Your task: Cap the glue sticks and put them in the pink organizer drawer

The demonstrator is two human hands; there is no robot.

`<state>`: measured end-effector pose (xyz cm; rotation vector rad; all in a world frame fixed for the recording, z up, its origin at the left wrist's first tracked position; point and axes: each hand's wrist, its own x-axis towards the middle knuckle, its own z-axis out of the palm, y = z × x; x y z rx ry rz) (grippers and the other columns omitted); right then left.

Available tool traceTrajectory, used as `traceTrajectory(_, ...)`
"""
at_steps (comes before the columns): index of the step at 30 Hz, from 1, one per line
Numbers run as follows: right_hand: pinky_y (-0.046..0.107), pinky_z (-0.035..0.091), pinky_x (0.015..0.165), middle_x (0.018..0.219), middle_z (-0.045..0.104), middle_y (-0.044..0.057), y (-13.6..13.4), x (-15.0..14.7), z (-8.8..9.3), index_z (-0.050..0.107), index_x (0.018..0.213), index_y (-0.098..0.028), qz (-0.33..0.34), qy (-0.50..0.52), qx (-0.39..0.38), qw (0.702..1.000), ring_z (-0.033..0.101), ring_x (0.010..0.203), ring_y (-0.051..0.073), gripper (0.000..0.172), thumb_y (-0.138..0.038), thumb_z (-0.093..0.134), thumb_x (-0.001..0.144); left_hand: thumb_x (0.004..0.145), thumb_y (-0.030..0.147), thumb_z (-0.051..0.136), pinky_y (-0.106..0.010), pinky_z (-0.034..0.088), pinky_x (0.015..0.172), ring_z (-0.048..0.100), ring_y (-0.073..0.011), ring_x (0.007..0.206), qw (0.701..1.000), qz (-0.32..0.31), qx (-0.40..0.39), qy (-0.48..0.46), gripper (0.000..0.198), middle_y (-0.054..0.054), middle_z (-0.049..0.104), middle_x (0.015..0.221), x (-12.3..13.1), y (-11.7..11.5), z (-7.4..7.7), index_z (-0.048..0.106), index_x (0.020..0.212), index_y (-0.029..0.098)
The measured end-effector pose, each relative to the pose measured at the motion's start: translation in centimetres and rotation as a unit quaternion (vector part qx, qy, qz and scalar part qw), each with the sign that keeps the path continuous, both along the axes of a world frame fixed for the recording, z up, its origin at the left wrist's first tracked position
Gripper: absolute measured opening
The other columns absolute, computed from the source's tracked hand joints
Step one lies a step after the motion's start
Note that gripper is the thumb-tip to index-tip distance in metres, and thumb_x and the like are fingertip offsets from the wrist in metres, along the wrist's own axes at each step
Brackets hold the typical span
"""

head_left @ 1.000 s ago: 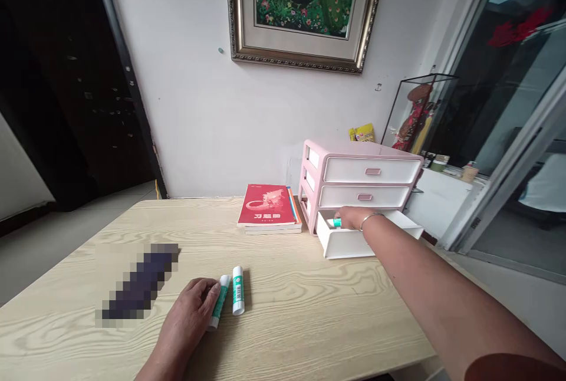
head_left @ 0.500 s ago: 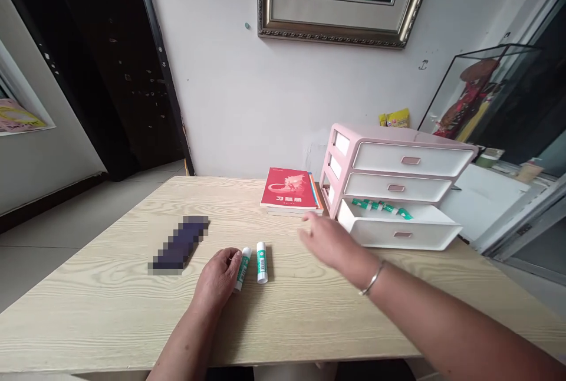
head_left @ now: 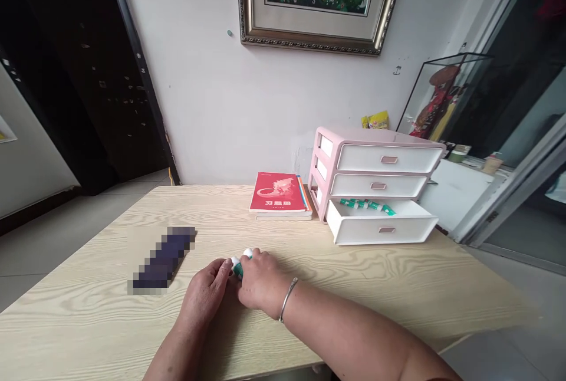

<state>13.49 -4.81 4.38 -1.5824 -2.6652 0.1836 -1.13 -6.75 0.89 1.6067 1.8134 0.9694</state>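
A: What are the hands doing, down at lower centre?

B: The left hand (head_left: 206,292) and right hand (head_left: 260,279) are close together, fingers curled narrowly around the glue sticks (head_left: 237,269). They hold them just above the table (head_left: 398,275), or perhaps against it; I can't tell which.

A: How many sticks?

B: Two white ends show between the fingers, but they could belong to one stick or two.

A: Anything else nearby?

B: At the right, the bottom drawer (head_left: 380,227) of the pink unit (head_left: 322,174) stands open, with more sticks (head_left: 367,206) lying in it. The red book (head_left: 276,192) sits just left of the unit.

A: What could go wrong?

B: Those round sticks would likely roll if a loose grip let them slip, perhaps toward the table's edge. The open drawer also looks vulnerable: a forearm catching it could jolt that light unit and scatter the sticks inside.
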Motion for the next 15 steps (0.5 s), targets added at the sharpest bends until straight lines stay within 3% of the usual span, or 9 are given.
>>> traceTrajectory(6,0.038,0.051,0.074,0.104,0.062,0.014,1.6,3.8,-3.7,0.059,0.115,-0.02,0.037,-0.006,0.071,0.997,0.062,0.092,0.029,0.032,-0.021,0.061,0.083,0.091,0.059,0.039,-0.029,0.049,0.068,0.07,-0.0224,0.075,0.999,-0.018,-0.015,0.027,0.048,-0.004,0.076,0.08,-0.4,0.5,-0.9,0.07,0.086,0.022)
traceTrajectory(9,0.036,0.05,0.075,0.102,0.061,0.012,2.4,7.1,-4.4,0.056,0.119,-0.021,0.046,-0.003,0.082,0.996,0.061,0.09,0.026,0.033,-0.021,0.059,0.086,0.091,0.058,0.039,-0.029,0.049,0.07,0.07,-0.0228,0.078,0.999,-0.02,-0.022,0.039,0.047,-0.004,0.076,0.084,-0.4,0.5,-0.8,0.07,0.084,0.023)
traceTrajectory(12,0.036,0.048,0.08,0.105,0.061,0.009,3.1,11.1,-3.0,0.046,0.138,-0.025,0.057,0.017,0.113,0.992,0.06,0.093,0.024,0.05,-0.016,0.054,0.089,0.091,0.059,0.039,-0.029,0.049,0.071,0.071,-0.0236,0.081,0.998,-0.021,-0.032,0.055,0.047,-0.004,0.076,0.084,-0.5,0.5,-0.8,0.069,0.083,0.024)
traceTrajectory(15,0.039,0.043,0.094,0.116,0.06,0.009,4.3,16.1,0.5,0.034,0.15,-0.028,0.06,0.034,0.156,0.985,0.056,0.105,0.024,0.065,-0.011,0.051,0.09,0.091,0.06,0.039,-0.029,0.05,0.072,0.071,-0.0244,0.085,0.997,-0.027,-0.035,0.067,0.047,-0.004,0.076,0.086,-0.6,0.6,-0.9,0.07,0.085,0.025)
